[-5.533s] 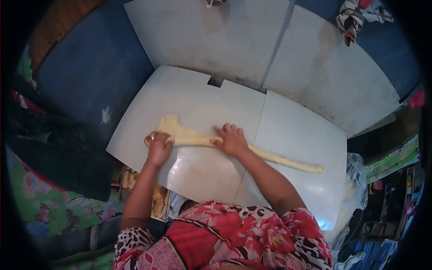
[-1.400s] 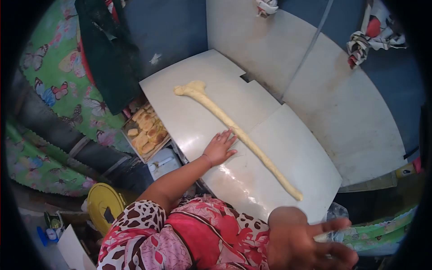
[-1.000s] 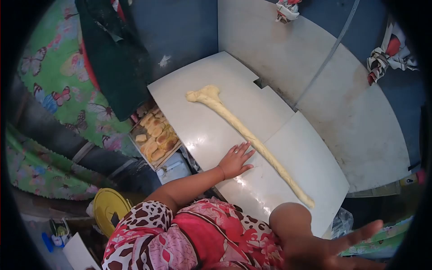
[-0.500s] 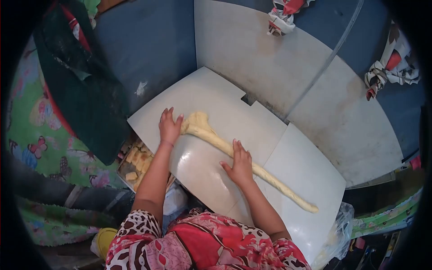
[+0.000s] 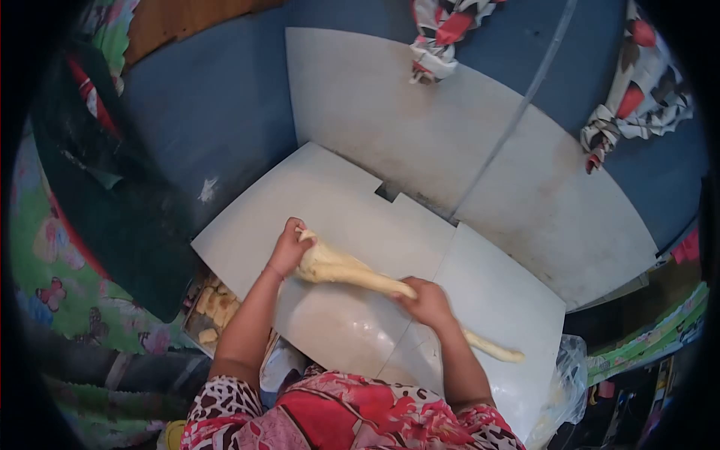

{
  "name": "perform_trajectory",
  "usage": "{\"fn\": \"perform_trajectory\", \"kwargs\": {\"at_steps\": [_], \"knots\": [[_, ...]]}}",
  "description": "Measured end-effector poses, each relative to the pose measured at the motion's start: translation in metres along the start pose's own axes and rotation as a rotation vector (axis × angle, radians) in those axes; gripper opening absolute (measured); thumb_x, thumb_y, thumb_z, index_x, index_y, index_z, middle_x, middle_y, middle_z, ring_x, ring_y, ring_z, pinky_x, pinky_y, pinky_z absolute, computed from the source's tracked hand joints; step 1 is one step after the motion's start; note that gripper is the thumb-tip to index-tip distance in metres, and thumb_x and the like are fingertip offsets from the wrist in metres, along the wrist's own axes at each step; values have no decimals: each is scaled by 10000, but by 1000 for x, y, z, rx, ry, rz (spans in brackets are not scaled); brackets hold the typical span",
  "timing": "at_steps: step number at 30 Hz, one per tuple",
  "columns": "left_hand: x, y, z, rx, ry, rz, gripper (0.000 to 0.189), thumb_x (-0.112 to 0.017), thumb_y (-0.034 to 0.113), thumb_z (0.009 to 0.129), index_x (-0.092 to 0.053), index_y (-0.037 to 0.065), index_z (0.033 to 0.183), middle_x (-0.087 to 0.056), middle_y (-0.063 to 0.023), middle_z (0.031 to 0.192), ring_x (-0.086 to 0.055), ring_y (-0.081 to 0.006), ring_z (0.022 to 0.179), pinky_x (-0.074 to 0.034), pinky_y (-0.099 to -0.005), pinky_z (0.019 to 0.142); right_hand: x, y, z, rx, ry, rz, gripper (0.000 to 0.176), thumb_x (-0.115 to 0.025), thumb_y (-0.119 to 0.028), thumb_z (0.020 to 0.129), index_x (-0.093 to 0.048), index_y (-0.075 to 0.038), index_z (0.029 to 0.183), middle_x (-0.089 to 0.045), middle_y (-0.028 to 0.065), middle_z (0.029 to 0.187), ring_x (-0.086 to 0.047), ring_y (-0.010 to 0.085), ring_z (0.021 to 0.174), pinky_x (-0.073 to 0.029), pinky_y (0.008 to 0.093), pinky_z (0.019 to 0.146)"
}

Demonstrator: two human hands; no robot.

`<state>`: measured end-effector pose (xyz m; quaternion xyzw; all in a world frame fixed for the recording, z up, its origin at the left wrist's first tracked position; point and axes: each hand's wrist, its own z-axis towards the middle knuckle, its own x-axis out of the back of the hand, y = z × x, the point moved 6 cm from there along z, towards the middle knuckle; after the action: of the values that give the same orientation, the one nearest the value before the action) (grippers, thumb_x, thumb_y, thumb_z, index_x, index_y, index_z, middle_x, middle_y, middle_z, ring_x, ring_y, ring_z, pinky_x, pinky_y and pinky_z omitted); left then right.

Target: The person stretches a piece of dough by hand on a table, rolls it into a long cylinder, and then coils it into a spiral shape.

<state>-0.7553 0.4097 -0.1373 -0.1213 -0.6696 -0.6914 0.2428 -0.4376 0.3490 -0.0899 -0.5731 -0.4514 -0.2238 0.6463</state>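
Observation:
A long rope of pale yellow dough (image 5: 352,274) stretches diagonally across the white work surface (image 5: 322,180). Its wide, flattened end is pinched by my left hand (image 5: 290,249), thumb on the near side. My right hand (image 5: 426,301) wraps round the rope farther along, with part of the dough hidden behind the fingers. Between both hands the dough appears raised from the surface. The thin tail comes out past my right wrist and lies on the board at the right.
A tray of cut, golden pieces (image 5: 214,311) stands below the board's left edge. A clear plastic bag (image 5: 570,375) sits by the right edge. Grey-white panels (image 5: 375,90) rise behind the board, and knotted cloths (image 5: 600,135) hang above. A dark green cloth (image 5: 112,195) hangs at left.
Both hands have gone from lying open on the dough to gripping it. The dough between them has been lifted, and my right hand has shifted toward the thin end. The camera view has tilted.

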Motion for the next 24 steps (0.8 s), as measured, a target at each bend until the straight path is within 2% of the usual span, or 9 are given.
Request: {"fn": "perform_trajectory", "kwargs": {"at_steps": [2,6,8,11,15,16,17,20,24], "knots": [[-26,55,-33,46,-97,-732,436,-654,52,848,-484,76,1249,-620,-73,862,-582,-166,795,-467,-273,764,61,34,-44,24,160,239,344,-732,-283,810,-670,-74,1076,-684,130,975,-648,304,884,-503,368,799],[-81,167,-102,-107,-311,-819,456,-605,55,895,-469,67,1330,-647,-92,978,-602,-177,884,-464,-279,830,175,51,-182,51,610,-24,446,-754,-38,678,-658,-31,1114,-613,122,842,-585,271,762,-473,329,717],[-104,222,-134,-539,-269,-597,410,-582,80,918,-501,43,1318,-646,-124,1093,-603,-188,999,-450,-280,901,199,59,-255,141,881,-233,482,-708,3,674,-647,-47,1149,-569,113,876,-540,257,796,-447,328,715],[-144,258,-167,-506,-422,-590,365,-562,107,937,-533,28,1292,-622,-136,1188,-590,-200,1080,-431,-285,951,179,98,-338,109,1123,-476,483,-699,1,679,-644,-68,1154,-561,115,894,-533,270,822,-442,355,737],[-219,188,-191,-311,-567,-508,402,-569,144,938,-505,27,1317,-621,-159,1175,-591,-211,1082,-433,-293,956,75,173,-363,-189,509,-236,643,-791,-40,613,-602,-94,1225,-615,133,1079,-538,323,1016,-398,408,925],[-249,140,-198,-289,-600,-308,427,-581,162,933,-491,25,1327,-623,-166,1158,-603,-208,1039,-455,-297,917,38,198,-365,-284,307,-52,692,-805,-97,638,-569,-113,1288,-586,146,1163,-528,330,1059,-396,408,939],[-264,108,-208,-269,-629,-107,453,-593,179,927,-478,22,1336,-626,-173,1142,-615,-205,995,-476,-300,878,18,189,-365,-218,125,-227,672,-787,-163,705,-538,-105,1326,-554,164,1227,-518,327,1113,-387,396,971],[-262,77,-229,67,-605,-223,519,-627,224,905,-456,3,1342,-634,-173,1099,-629,-209,888,-508,-319,774,25,185,-364,-212,179,-64,625,-758,-250,765,-529,-118,1331,-533,199,1260,-488,346,1189,-387,395,1001],[-239,102,-247,55,-475,-112,571,-632,310,897,-462,-43,1313,-640,-173,1042,-627,-207,812,-511,-318,696,61,179,-329,-182,358,197,516,-699,-204,828,-537,-57,1296,-538,197,1266,-492,357,1205,-401,405,1006]]}}
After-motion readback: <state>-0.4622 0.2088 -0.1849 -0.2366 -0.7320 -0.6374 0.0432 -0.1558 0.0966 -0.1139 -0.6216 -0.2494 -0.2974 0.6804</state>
